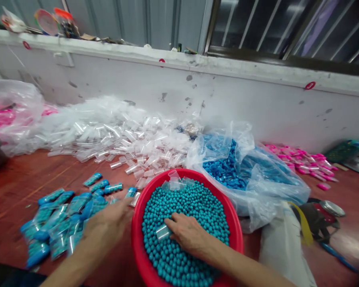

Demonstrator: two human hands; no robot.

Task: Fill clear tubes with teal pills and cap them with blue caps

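My right hand (189, 233) is over the teal beads (194, 203), its fingers closed on a small clear plastic container (163, 232) that lies tilted among them. The beads fill a red basin (237, 239). More clear containers (175, 181) rest on the beads at the basin's far rim. Just left of the basin is my left hand (113, 219), blurred by motion, its fingers too smeared to read. A clear container (135, 199) shows by its fingertips. Close to that hand lies a heap of bead-filled containers with blue caps (55, 221).
A large pile of clear containers (107, 127) lies along the wall. Right of the basin stands a plastic bag of blue caps (224, 167). Pink-capped pieces (302, 161) lie farther right, near a white sack (283, 247). At far left is a bag with pink pieces (6, 115).
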